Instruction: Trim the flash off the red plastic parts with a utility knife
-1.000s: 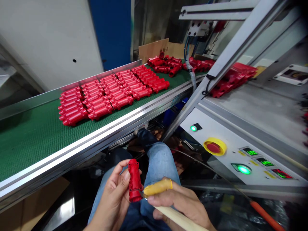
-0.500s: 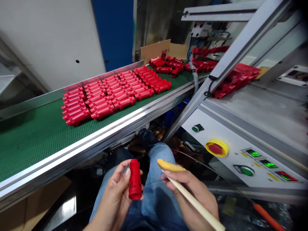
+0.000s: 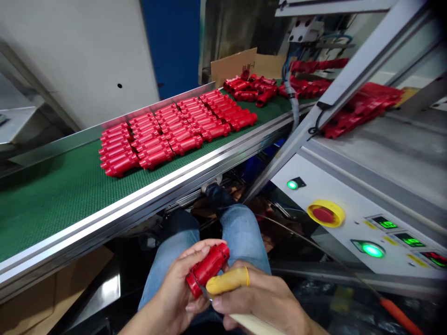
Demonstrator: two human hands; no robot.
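Left hand [image 3: 174, 284] clenched around a ribbed, cylindrical red plastic part [image 3: 207, 270], held above the lap and now tilted diagonally instead of upright. Right hand [image 3: 258, 298] grips a slender cream handle [image 3: 253, 324] and has moved back to the part, placing a small metal blade [image 3: 206, 292] at its lower end. A yellow rubber finger cot [image 3: 228, 280] sheathes one right finger. Beyond the hands, rows of similar red parts [image 3: 174, 135] lie on a green conveyor belt [image 3: 52, 204].
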